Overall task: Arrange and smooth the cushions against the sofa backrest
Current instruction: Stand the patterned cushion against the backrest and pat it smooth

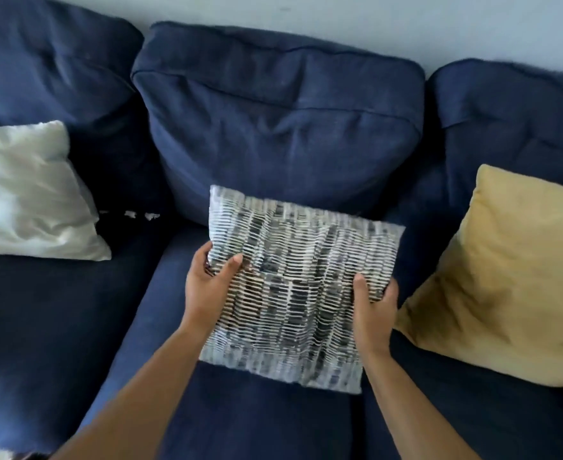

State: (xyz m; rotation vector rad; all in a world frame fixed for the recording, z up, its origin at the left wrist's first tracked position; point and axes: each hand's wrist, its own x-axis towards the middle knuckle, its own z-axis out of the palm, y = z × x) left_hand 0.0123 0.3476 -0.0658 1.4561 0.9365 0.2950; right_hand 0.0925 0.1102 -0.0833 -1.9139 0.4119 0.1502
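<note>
Two bare forearms reach in from the bottom edge. The left hand (208, 280) grips the left edge of a square black-and-white patterned throw cushion (298, 287), thumb on its face and fingers curled behind. The right hand (374, 302) clasps the right edge the same way. The cushion is slightly blurred over the navy blue fabric seat (247, 423) of the middle section, its top edge overlapping the bottom of the middle navy back cushion (280, 127). A yellow square cushion (509, 277) leans on the right, a white crumpled cushion (28, 194) on the left. A pale wall (373, 24) lies beyond.
</note>
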